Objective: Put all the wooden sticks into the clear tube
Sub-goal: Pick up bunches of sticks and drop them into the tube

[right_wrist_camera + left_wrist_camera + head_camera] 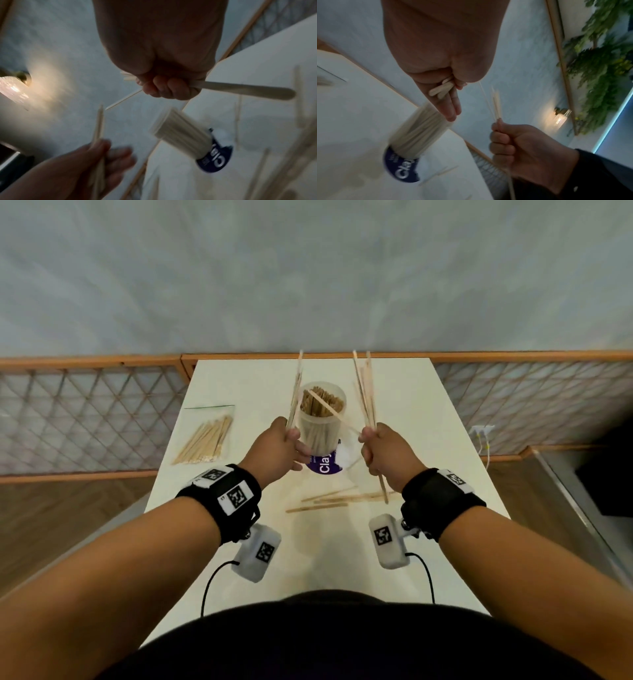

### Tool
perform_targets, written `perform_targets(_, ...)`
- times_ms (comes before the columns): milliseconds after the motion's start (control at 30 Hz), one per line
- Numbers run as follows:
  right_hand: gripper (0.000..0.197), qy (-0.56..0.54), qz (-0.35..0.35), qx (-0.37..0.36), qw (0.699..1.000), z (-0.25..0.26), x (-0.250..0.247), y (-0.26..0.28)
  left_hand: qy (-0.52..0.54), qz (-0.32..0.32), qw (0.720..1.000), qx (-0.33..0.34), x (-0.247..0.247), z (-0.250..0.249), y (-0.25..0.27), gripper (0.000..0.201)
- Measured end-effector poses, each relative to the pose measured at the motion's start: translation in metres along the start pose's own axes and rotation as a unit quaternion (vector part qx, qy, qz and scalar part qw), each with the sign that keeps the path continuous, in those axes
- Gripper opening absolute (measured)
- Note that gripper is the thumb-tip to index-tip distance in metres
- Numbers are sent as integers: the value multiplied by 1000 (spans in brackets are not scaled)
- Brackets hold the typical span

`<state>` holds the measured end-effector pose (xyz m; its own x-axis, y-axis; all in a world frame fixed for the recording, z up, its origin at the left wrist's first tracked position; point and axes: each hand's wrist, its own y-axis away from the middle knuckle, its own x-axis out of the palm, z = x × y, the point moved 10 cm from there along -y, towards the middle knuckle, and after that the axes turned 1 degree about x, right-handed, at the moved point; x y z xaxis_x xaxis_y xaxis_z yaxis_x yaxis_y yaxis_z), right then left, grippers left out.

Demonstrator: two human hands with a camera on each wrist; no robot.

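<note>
A clear tube packed with wooden sticks stands upright on the white table, on a purple round label. One stick leans out over its rim to the right. My left hand grips a small bunch of sticks upright just left of the tube, its lower fingers straight beside the tube. My right hand holds a larger bunch upright to the tube's right; the stick ends poke out below the fist. Several loose sticks lie on the table in front of the tube.
A clear zip bag of thinner sticks lies at the table's left edge. A wooden lattice fence runs behind and beside the table. White cables hang off the right edge. Camera units hang from both wrists.
</note>
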<state>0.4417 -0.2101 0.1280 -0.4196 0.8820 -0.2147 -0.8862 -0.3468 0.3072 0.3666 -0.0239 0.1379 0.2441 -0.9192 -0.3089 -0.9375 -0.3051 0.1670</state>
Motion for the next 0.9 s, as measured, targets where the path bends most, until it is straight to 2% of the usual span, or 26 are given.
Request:
perform_targets(100,20,-46,45,-2,998,18,37,9,118,-30,993,-9,3,-28,-5,12)
perform_targets(200,25,-62,76,14,995,24,66,14,125,-70,990,-1,-6,-46,-11,12)
perform_targets(300,29,-75,123,26,989,31,89,21,69,-52,996,9,-6,-53,-15,19)
perform_targets(400,35,-35,149,26,988,43,99,27,105,-11,994,7,4,-51,-13,19)
perform_targets(567,22,30,148,21,988,44,104,26,135,-3,991,-11,7,-46,-11,27)
perform_targets(667,31,64,137,-1,988,41,107,25,175,-45,983,-19,1,-44,-14,22)
perform_targets(800,23,88,162,-4,983,30,101,29,260,-118,958,-28,-21,-42,-21,23)
perform_targets(900,28,195,144,-32,969,28,85,28,267,-149,952,-17,-39,-44,-24,22)
